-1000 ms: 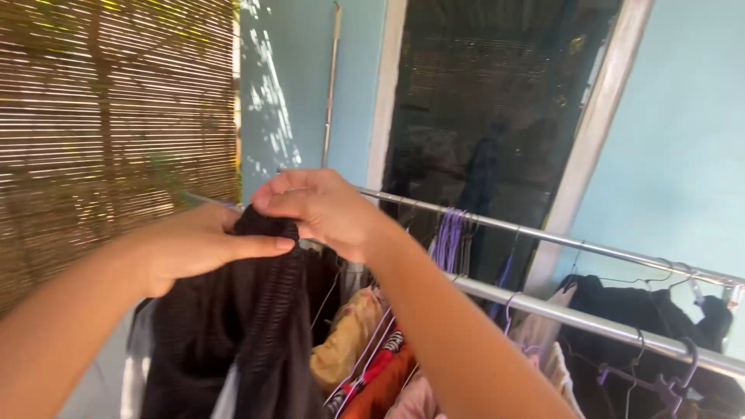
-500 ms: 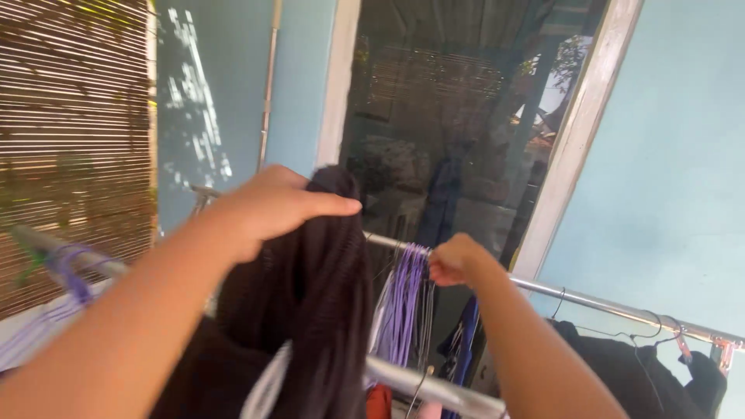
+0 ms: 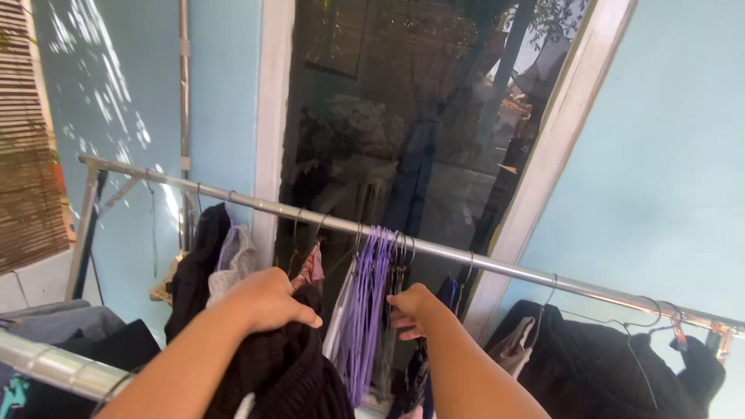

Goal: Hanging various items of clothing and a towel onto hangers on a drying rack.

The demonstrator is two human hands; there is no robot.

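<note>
Garment (image 3: pixel 291 372) under left hand (image 3: pixel 268 299)

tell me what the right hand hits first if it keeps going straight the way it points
Most likely the bunch of empty purple hangers on the far metal rail: the right hand points left at them and looks almost touching, though depth is unclear.

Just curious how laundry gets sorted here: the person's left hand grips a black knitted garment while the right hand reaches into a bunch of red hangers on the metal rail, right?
Not quite. The hangers are purple, not red, as the head view shows. The rest holds: the left hand grips the black knitted garment, and the right hand reaches into that bunch hanging from the metal rail.
</note>
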